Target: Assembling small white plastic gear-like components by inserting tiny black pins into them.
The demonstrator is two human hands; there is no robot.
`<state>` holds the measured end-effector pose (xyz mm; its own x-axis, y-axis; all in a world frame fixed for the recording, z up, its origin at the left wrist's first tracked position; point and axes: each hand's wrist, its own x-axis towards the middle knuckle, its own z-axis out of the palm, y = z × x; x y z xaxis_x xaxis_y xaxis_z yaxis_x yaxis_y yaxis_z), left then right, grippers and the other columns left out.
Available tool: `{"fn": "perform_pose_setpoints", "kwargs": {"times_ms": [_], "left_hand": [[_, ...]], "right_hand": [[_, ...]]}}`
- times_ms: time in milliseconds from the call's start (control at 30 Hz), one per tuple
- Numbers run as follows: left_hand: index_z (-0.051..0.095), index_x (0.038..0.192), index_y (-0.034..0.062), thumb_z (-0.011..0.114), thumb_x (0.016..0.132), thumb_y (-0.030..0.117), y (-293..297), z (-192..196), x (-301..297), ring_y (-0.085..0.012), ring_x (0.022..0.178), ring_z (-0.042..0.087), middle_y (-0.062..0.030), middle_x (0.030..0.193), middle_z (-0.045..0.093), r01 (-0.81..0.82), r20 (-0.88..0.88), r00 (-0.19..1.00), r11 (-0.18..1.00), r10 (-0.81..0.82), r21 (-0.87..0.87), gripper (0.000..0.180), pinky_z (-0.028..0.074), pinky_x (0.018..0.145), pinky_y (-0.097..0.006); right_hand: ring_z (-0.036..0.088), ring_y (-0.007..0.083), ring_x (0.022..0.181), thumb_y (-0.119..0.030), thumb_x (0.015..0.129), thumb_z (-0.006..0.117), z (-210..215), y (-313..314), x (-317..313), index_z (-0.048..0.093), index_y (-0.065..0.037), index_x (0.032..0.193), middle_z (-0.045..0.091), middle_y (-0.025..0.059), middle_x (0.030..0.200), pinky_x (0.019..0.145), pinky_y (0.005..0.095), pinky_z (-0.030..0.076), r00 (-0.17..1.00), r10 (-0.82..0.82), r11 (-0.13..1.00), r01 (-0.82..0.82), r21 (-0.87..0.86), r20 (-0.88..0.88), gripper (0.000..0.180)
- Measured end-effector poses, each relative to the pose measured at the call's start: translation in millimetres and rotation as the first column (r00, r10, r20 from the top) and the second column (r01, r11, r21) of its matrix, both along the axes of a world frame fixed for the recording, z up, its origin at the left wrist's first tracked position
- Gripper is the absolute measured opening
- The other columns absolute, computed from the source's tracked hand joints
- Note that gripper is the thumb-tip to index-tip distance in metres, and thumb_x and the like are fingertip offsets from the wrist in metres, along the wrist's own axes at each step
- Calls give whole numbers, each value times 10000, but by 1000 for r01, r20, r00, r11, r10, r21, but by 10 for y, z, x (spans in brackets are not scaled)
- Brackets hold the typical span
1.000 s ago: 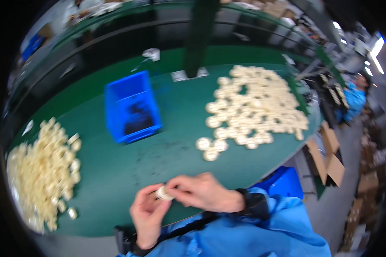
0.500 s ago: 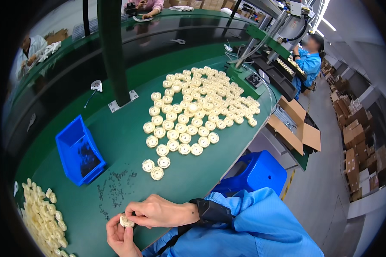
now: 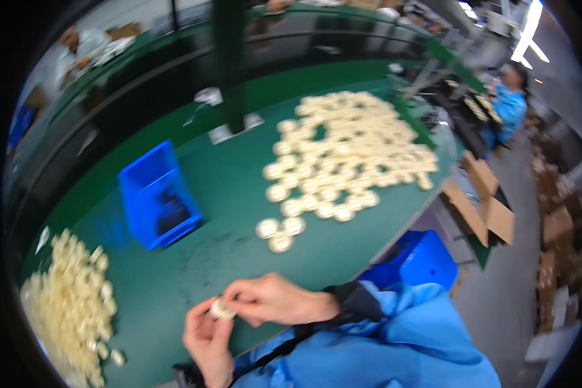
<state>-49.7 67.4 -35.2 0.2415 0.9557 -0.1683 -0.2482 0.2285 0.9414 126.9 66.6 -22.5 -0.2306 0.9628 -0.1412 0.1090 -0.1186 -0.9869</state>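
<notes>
A small cream plastic gear (image 3: 220,310) is held near the table's front edge between the thumb and fingers of my left hand (image 3: 207,339). My right hand (image 3: 278,301) comes in from the right, its thumb and forefinger pinched together against the gear's face. Whatever those right fingertips hold, if anything, is hidden and blurred. Just beyond my hands, tiny black parts (image 3: 204,257) lie scattered on the green tabletop (image 3: 233,207). More black pieces (image 3: 172,212) sit inside a blue bin (image 3: 150,186).
Many cream gears (image 3: 349,152) spread across the table's far right; a heap of them (image 3: 71,304) lies at the left. A green post (image 3: 229,64) rises behind the bin. Right of the table are a blue stool (image 3: 427,258) and an open carton (image 3: 498,223). A blue-clad person (image 3: 509,107) works beyond.
The view has swung, so the table and everything on it appear shifted, and the picture is blurred. My hands keep the gear between them in much the same grip.
</notes>
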Motion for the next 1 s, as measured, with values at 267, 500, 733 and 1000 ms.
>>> {"fn": "perform_pose_setpoints", "kwargs": {"times_ms": [267, 500, 733, 1000], "left_hand": [[495, 1207, -54, 607, 836, -109, 10, -4, 40, -200, 1085, 575, -139, 1184, 555, 120, 97, 988, 993, -120, 8, 392, 498, 907, -294], [508, 1219, -59, 598, 856, -84, 9, -19, -28, -213, 1130, 553, -128, 1212, 521, 182, 150, 971, 983, -185, 32, 374, 483, 948, -321], [486, 1250, -73, 581, 871, -77, 18, -48, -50, -219, 1134, 555, -133, 1217, 514, 245, 145, 958, 968, -249, 47, 391, 478, 965, -324], [454, 1318, -43, 504, 913, -65, 28, -39, -19, -203, 1171, 539, -154, 1291, 531, 170, 99, 981, 985, -169, -6, 408, 441, 1009, -313]], "right_hand": [[543, 48, 527, -117, 930, 585, 107, -38, 131, 619, 10, 975, 622, 31, 608, 481, 196, 420, 985, -61, 971, 21, -238, -161, 139], [546, 41, 530, -112, 908, 612, 85, 1, 130, 634, 2, 945, 628, 28, 610, 493, 190, 415, 989, -5, 975, -27, -220, -145, 121], [595, 69, 514, -69, 851, 658, 253, 62, 150, 639, -27, 902, 641, 24, 585, 482, 225, 444, 984, 108, 991, -118, 64, 143, 70], [652, 241, 640, -83, 819, 670, 124, 46, 31, 596, -44, 899, 656, 94, 733, 542, 324, 513, 856, -129, 811, -199, 550, 501, 115]]}}
